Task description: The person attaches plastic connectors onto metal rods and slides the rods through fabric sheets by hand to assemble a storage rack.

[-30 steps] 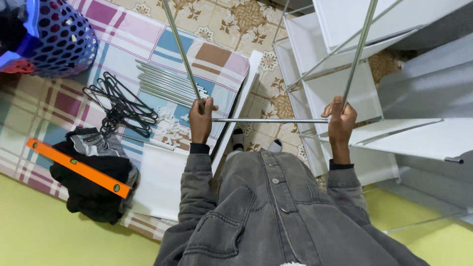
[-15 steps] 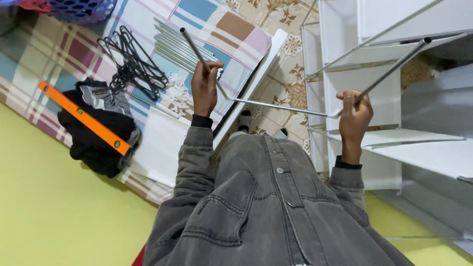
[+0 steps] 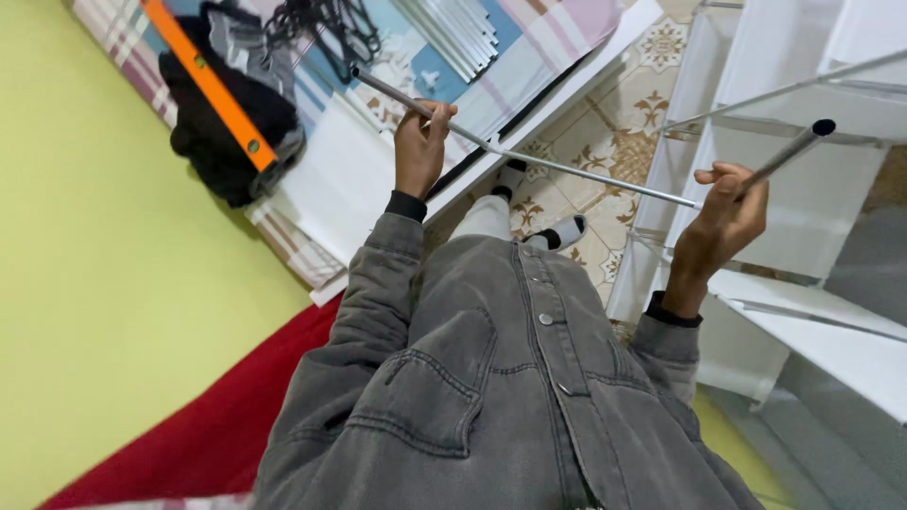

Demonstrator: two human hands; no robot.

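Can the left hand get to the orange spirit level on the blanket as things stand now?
Probably not at once: the left hand is closed on a metal rod, and the orange spirit level lies apart from it.

Both arms in grey denim sleeves are raised forward from the jacket's button placket [image 3: 539, 312]. Left of it, the left hand [image 3: 420, 146] is fisted, knuckles up, fingers curled tight. Right of it, the right hand [image 3: 723, 222] is higher and wider out, wrist bent back, fingers pinching.
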